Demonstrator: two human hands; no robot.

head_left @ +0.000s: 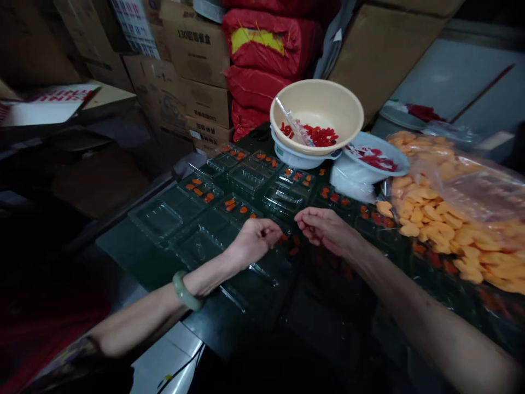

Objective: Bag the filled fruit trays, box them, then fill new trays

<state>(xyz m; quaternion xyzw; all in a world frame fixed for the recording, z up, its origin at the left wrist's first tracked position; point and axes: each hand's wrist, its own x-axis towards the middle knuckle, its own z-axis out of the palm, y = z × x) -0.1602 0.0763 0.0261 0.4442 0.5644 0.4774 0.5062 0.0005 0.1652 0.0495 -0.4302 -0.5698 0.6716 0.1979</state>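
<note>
Forearms (139,323), mine, bare; left hand (254,241) and right hand (326,230) empty, fingers loosely curled, just apart, over clear plastic trays (241,213) of small orange-red pieces (230,204) on the dark counter (135,246).

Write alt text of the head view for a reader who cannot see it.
The left hand and right hand hover over clear plastic trays holding orange pieces, beside a bag of orange slices and a cream bowl of red pieces.
</note>
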